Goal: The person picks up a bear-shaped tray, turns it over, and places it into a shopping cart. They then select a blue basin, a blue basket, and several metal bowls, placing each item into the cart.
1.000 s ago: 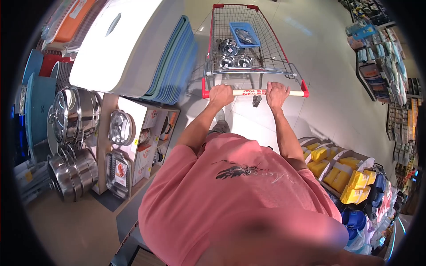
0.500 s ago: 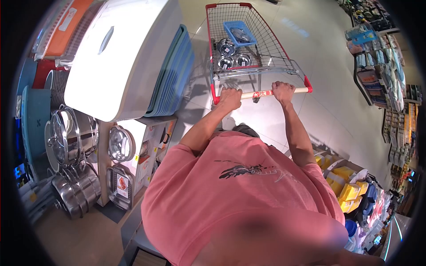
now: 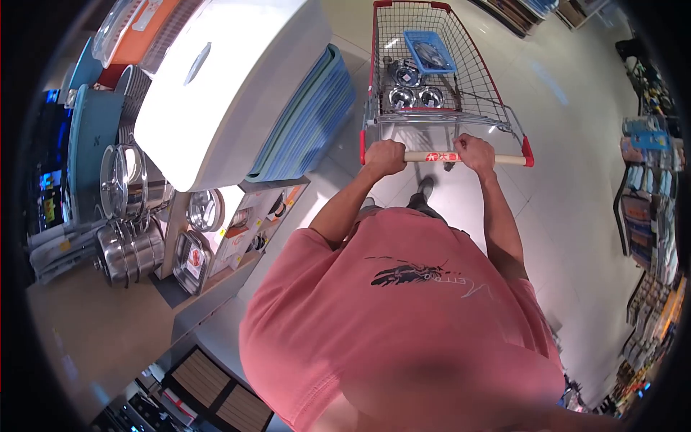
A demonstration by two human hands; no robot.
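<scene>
My left hand (image 3: 386,157) is wrapped round the left end of the pale handle bar (image 3: 500,158) of a shopping cart (image 3: 471,43). Right of the printed label, my right hand (image 3: 476,153) grips the same bar. Inside the wire cart lie a blue plastic basket (image 3: 437,68) with something metallic in it, and three shiny metal bowls or pots: one near the basket (image 3: 406,73) and two side by side, left (image 3: 402,97) and right (image 3: 431,97).
Large white tubs (image 3: 223,79) and stacked blue-green tubs (image 3: 309,119) stand close on the left. Steel pots (image 3: 129,252) and low shelves (image 3: 252,223) are below them. Racks of packaged goods (image 3: 648,187) line the right side. Tiled floor (image 3: 568,216) shows beside the cart.
The view has shifted, so cart and tubs appear further right. The yellow packages at lower right are out of view. A shoe now shows below the bar. Both hands remain on the bar.
</scene>
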